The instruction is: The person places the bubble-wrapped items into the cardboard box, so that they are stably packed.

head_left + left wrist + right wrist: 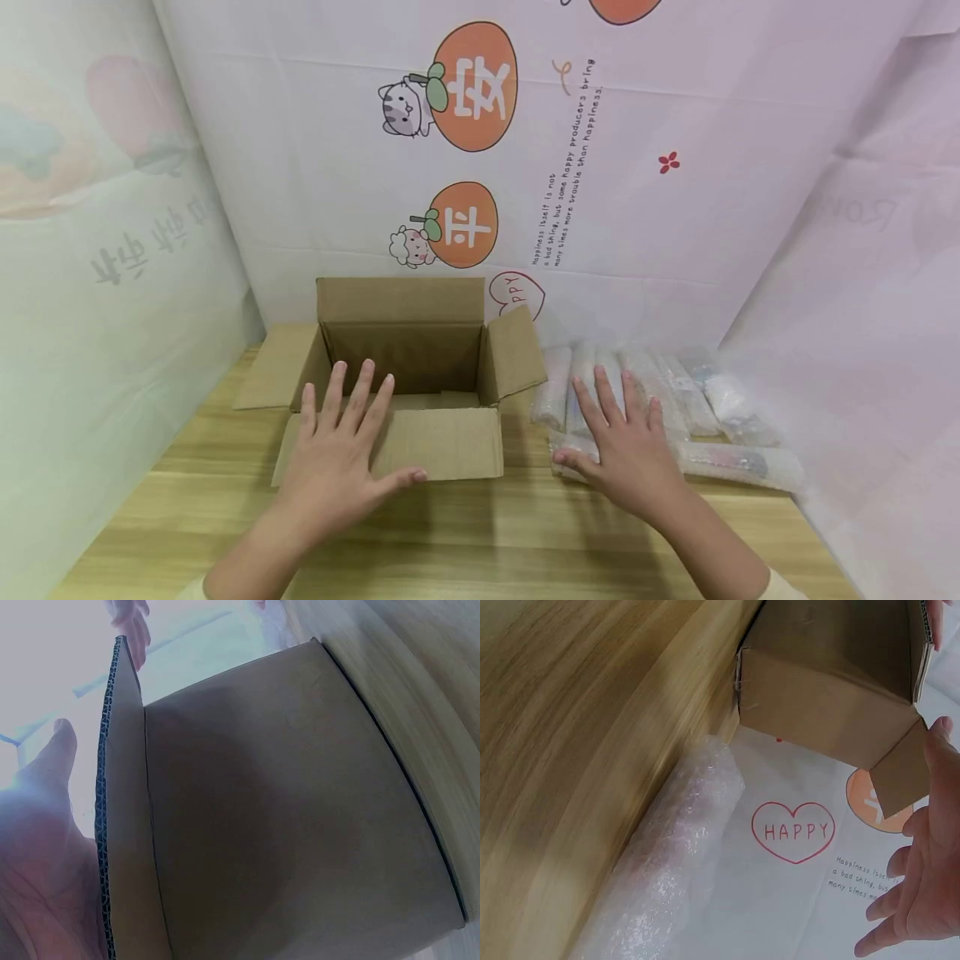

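An empty-looking cardboard box [405, 358] stands on the table with its flaps folded outward. My left hand [333, 458] is spread over the box's front flap [450, 446], fingers straight and holding nothing. In the left wrist view the box's front wall [247, 802] fills most of the frame, with the left palm [45, 847] beyond the flap edge. To the right, my right hand [630, 450] is spread above several bubble-wrapped packages [652, 375], also holding nothing. One long bubble-wrapped package [742, 465] lies crosswise in front of the others, partly hidden by that hand.
The wooden table [450, 542] runs up to a printed white cloth [645, 233] behind the box. More pale cloth hangs on the left [112, 317] and right [862, 333]. A side flap [517, 354] sticks out toward the packages.
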Demonstrator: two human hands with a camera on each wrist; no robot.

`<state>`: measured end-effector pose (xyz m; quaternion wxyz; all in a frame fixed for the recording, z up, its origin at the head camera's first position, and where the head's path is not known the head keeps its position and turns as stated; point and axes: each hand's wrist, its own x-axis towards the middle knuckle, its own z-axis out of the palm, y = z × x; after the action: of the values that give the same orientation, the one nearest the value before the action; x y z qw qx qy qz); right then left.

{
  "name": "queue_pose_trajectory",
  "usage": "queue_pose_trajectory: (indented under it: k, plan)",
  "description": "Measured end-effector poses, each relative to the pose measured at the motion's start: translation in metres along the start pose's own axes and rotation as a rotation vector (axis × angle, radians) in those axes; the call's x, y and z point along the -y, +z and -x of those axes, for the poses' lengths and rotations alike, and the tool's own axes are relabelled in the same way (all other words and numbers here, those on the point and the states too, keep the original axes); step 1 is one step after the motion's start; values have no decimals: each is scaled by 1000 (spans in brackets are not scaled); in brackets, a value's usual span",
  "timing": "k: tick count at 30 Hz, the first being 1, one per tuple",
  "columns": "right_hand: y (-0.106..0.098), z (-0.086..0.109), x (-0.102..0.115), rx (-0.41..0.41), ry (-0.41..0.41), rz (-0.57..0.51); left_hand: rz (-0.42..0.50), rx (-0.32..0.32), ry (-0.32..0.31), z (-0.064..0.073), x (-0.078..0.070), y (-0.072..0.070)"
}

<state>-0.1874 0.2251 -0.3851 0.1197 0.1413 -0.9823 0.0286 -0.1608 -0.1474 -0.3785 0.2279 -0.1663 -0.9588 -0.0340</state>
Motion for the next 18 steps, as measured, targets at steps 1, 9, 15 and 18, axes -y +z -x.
queue_pose_trajectory:
  k: [1,9,15,18]
  plan:
    - [0,0,-1,1,0,0,5,2,-1,0,0,0]
    - [-1,-2,-19,26,-5,-8,53,3,-43,-4,23,-15]
    - [-6,-4,-39,60,17,-62,103,26,-74,-6,54,-26]
    - [-6,-3,-45,110,52,-90,123,58,-98,-6,66,-27]
